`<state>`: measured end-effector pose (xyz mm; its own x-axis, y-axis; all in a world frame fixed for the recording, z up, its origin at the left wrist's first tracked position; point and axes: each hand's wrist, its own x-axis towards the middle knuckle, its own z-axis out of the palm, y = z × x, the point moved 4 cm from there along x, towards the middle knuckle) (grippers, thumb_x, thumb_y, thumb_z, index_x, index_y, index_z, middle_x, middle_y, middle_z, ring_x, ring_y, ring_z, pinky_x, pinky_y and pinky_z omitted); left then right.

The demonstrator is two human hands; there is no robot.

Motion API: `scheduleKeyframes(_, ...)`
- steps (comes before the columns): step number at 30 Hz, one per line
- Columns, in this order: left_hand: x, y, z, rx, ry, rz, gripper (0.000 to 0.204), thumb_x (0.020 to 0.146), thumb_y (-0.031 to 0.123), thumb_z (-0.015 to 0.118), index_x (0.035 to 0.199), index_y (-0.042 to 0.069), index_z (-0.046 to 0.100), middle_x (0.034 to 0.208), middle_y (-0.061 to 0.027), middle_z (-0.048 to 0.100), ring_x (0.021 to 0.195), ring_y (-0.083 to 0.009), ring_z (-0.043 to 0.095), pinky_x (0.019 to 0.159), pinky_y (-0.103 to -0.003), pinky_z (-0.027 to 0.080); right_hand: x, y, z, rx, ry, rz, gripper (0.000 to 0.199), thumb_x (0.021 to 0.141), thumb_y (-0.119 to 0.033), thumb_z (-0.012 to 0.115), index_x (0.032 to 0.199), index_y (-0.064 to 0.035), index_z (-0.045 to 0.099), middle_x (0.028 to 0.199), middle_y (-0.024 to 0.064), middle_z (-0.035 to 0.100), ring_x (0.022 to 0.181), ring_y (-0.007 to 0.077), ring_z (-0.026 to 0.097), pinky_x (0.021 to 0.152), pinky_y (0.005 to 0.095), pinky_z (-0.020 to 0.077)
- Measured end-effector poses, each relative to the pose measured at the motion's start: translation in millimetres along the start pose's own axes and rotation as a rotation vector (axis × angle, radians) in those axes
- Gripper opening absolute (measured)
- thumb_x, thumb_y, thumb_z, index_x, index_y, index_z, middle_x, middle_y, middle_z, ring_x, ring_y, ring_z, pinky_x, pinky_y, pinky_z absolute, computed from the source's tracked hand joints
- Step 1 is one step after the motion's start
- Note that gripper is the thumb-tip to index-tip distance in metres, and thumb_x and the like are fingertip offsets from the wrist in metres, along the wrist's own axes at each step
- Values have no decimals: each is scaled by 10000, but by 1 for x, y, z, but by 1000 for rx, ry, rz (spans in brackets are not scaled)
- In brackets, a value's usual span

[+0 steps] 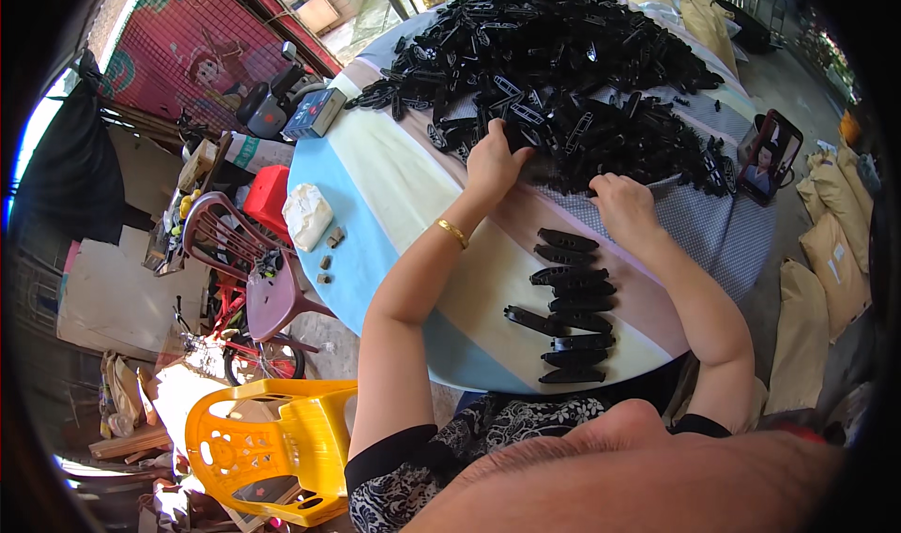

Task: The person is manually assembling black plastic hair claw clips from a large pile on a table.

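On striped cloth (375,167) near a yellow chair (317,439), both hands (494,163) (622,205) adjoin black pieces (563,59), grip unclear.

glossy plastic pieces (554,50), matt cloth tablecloth (380,172)

There are one left hand (496,165), one right hand (624,206), one bracelet (454,233), one surface (380,216), one phone (770,160), one yellow chair (315,444) and one purple chair (269,298). About ten black pieces (582,290) lie apart from one black heap (563,50), its parts too many to count.
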<state>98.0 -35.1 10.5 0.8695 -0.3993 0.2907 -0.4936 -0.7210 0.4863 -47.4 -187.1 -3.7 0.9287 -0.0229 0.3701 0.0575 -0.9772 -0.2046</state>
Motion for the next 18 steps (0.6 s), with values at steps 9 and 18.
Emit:
scheduleKeyframes(9, -10, -16, 13, -1133, -321, -144, 333, 731, 22, 687, 1029, 0, 541, 874, -60, 623, 767, -139, 612, 672, -257, 520, 0, 6, -11, 209, -19, 7, 148, 714, -131, 674, 800, -54, 581, 779, 76, 598, 788, 253, 602, 665, 359, 494)
scheduleKeyframes(18, -67, 25, 9, -1246, -559, -64, 285, 756, 8, 693, 1003, 8, 552, 907, -59, 613, 815, -145, 610, 755, -275, 512, 4, -12, -32, 872, 250, 18, 126, 721, -14, 694, 802, -2, 598, 764, 78, 601, 622, 161, 597, 554, 254, 484)
